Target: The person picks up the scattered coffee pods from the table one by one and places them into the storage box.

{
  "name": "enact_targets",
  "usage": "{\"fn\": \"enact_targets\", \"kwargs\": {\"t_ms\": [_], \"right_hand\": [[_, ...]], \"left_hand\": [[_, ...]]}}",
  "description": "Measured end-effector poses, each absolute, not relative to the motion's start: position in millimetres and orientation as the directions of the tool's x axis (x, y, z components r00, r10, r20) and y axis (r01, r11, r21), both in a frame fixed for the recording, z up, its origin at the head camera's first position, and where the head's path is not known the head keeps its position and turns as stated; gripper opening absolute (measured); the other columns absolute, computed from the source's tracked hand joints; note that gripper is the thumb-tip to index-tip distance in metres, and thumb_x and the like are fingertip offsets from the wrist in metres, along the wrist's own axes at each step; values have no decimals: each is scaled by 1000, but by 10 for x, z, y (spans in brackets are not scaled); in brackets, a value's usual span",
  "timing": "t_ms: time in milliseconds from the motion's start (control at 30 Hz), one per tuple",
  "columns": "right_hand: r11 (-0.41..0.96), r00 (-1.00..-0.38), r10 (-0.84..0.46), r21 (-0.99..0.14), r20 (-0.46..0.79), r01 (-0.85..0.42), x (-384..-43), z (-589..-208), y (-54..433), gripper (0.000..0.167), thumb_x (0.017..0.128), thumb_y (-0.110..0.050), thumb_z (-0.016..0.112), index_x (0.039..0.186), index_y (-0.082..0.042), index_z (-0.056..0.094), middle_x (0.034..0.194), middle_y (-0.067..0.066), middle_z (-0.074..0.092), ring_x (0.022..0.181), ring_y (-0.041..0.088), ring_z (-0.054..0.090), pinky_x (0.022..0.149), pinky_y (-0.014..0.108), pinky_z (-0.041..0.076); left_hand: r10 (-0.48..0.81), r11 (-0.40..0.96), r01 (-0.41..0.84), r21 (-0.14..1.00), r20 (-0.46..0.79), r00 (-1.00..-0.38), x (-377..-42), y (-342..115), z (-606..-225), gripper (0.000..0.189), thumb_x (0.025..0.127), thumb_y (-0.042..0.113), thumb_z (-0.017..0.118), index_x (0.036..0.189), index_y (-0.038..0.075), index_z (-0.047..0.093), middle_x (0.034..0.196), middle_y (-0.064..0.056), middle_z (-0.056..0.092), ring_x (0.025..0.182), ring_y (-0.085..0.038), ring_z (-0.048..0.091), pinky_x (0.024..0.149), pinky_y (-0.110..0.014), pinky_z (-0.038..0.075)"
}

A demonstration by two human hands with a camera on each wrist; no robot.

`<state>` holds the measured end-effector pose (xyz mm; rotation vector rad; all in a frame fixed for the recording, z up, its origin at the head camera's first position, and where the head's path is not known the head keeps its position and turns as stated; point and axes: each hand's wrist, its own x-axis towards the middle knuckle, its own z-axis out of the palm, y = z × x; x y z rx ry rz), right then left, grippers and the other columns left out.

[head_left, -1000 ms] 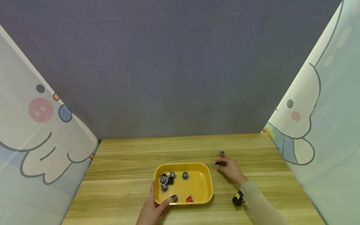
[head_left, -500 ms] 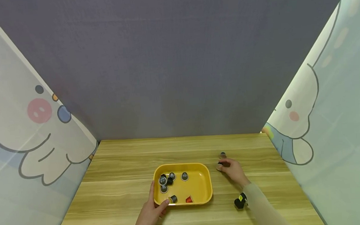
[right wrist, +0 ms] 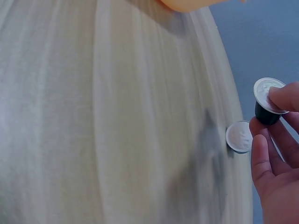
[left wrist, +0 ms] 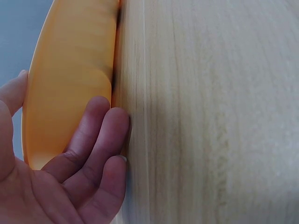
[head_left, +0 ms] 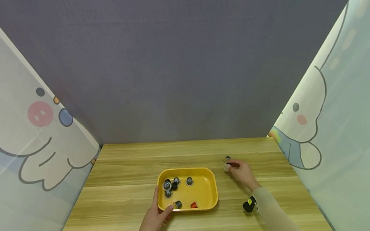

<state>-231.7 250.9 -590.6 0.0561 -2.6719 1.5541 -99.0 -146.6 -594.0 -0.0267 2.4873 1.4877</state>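
Observation:
My left hand (head_left: 153, 217) grips the yellow tray (head_left: 206, 191) at its front left corner. In the left wrist view, the fingers (left wrist: 112, 133) curl against the tray's outer wall and the thumb lies by the rim. To the right of the tray, my right hand (head_left: 244, 174) pinches a dark coffee capsule (right wrist: 267, 112) between thumb and fingers, its pale foil lid tilted up. A second coffee capsule (right wrist: 238, 137) lies on the table just beyond the fingers. Inside the tray are several dark capsules (head_left: 189, 181), mostly grouped at the left, and a red capsule (head_left: 194, 205) near the front wall.
The wooden table (head_left: 128, 167) ends at a dark grey panel (head_left: 183, 77) behind. Printed cartoon panels (head_left: 346, 138) stand on both sides. A black device (head_left: 249, 205) sits at my right wrist.
My right hand has shifted slightly right and away from me with the pinched capsule, whose foil lid now shows more. My left hand has stayed on the tray, and the tray's contents look the same.

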Motion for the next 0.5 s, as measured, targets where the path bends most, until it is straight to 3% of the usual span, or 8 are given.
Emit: {"fn": "enact_targets", "kwargs": {"t_ms": [200,500], "right_hand": [[427,-998,-36,-902,51,-61,-2267,-5678,2498,31,93,-5,70,122,6,66,115,20,67,103,30,65,78,26,54],[424,-995,-48,-900,89,-101,-2348,-5633,2489,32,93,-11,72,121,3,68,114,17,68,101,29,65,77,33,56]], "left_hand": [[112,482,-134,866,-213,-971,-995,-1470,-5939,104,94,48,66,160,23,-9,66,-1,64,59,-19,61,54,-30,48],[117,488,-126,864,-208,-971,-995,-1476,-5940,104,94,49,65,160,22,-10,66,-1,63,59,-18,61,54,-29,48]]}}
